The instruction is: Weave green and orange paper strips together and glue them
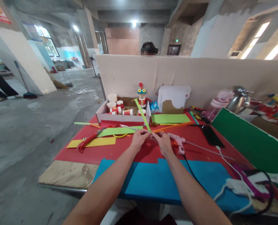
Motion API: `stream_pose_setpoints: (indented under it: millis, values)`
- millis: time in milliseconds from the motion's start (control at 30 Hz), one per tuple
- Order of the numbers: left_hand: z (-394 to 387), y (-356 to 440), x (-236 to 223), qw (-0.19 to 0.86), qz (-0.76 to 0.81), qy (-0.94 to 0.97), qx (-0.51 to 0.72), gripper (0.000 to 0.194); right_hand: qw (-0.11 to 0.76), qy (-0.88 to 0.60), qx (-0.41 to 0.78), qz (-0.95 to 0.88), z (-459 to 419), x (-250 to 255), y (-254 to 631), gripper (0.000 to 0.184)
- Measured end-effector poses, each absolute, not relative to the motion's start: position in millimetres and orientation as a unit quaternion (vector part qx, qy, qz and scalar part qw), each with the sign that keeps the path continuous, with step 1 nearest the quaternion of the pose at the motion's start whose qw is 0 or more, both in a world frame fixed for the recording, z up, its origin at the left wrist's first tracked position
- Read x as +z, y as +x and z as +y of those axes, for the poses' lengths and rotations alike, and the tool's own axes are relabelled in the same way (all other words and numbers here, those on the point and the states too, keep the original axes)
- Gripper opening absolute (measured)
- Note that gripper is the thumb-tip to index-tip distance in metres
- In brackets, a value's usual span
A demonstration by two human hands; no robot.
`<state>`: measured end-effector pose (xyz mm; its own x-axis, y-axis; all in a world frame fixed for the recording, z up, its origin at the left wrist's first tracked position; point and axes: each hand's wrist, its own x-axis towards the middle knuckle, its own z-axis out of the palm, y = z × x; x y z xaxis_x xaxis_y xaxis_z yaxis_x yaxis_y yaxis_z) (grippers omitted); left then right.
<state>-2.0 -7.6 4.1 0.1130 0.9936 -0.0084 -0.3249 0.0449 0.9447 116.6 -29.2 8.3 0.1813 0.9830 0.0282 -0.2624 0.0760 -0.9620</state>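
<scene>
My left hand (139, 138) and my right hand (162, 140) meet over the red table sheet, fingers pinched together. Between them they hold the ends of a light green paper strip (143, 116) and an orange paper strip (174, 126), which meet at an angle. The green one slants up to the left, while the orange one points right. Exactly which fingers grip which strip is too small to tell. A pink glue gun (178, 142) lies just beside my right hand. Left of my left hand are red-handled scissors (88, 140), a green paper piece (117, 131) and a yellow paper piece (94, 142).
A box (123, 118) of paper cups stands behind, with a cup figure (141, 97) in it. Green paper sheets (172, 118) lie to its right. A phone (211, 136), a power strip (244, 187), cables and a green board (249, 140) occupy the right side.
</scene>
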Motion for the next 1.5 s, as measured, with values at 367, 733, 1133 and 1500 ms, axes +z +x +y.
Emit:
stream_pose_setpoints:
  millis: [367,733,1133,1500]
  values:
    - [-8.4,-5.4,6.8,0.624,0.374,0.454,0.514,0.022,0.598,-0.389,0.616,-0.334,-24.6,-0.8,121.2,0.029]
    - [-8.0,-5.9,5.3,0.618,0.391,0.446,0.517,0.022,0.586,-0.413,0.604,-0.349,-28.1,4.1,120.6,0.035]
    - [-5.9,-5.4,-1.2,0.661,0.376,0.406,0.506,0.031,0.588,-0.464,0.541,-0.382,-30.3,8.6,116.5,0.035]
    - [-8.9,-2.1,1.5,0.639,0.343,0.445,0.526,0.027,0.627,-0.494,0.411,-0.440,-32.0,12.7,116.6,0.028]
